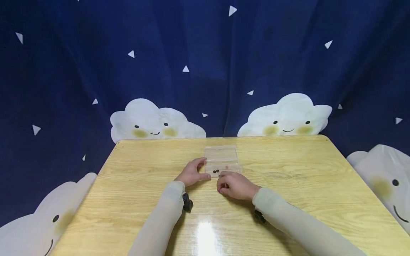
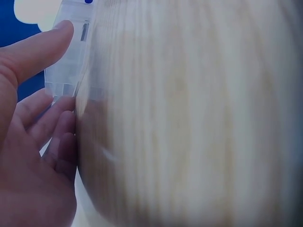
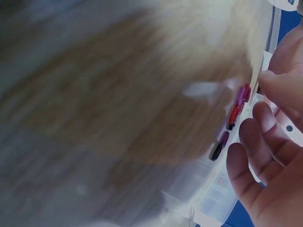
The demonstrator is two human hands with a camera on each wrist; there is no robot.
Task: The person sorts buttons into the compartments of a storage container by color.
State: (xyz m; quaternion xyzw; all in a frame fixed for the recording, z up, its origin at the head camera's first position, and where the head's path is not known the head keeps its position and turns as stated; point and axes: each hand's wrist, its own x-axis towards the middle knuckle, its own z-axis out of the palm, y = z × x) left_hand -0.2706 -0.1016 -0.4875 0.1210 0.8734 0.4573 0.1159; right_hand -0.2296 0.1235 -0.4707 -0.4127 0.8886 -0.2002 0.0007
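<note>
A clear plastic case [image 1: 221,154] lies near the table's far side, its lid folded back. Two small black pieces [image 1: 216,171] and a reddish spot [image 1: 226,167] show in its front part. My left hand [image 1: 192,172] spreads thumb and fingers around the case's left side, fingertips right at its edge. My right hand [image 1: 237,185] is bent over the table at the case's front right corner. Under its fingers lie small glossy red, purple and black pieces [image 3: 234,113]. Its thumb and index tips hide each other, so I cannot tell whether they pinch a piece.
The pale wooden table [image 1: 134,199] ends at a dark blue curtain [image 1: 205,42] with white clouds and triangles. A black wrist camera [image 1: 187,202] sits on the left sleeve, another [image 1: 260,216] under the right one. Bare wood surrounds both forearms.
</note>
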